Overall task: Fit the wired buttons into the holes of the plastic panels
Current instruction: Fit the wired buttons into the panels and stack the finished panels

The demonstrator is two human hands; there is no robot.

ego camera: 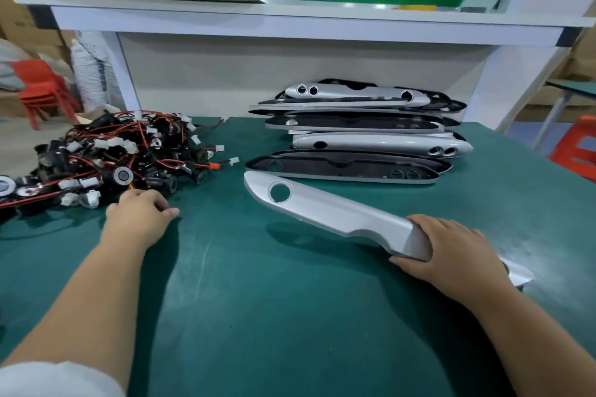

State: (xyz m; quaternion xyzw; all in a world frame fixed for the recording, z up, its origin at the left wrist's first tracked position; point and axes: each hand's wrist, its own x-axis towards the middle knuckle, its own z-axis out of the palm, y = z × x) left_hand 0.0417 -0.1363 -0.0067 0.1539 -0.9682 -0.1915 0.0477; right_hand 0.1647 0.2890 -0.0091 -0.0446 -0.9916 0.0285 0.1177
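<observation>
While the right hand [451, 251] is gripping the silver panel [338, 216] near its right end, the holed end is hanging above the green table [258, 300]. The left hand [142, 213] is resting, fingers curled, at the edge of the pile of wired buttons [113, 155]; cannot tell whether it is holding one

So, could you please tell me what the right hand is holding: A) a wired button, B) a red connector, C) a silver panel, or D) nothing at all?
C: the right hand has its fingers wrapped around one end of the silver panel.
</observation>
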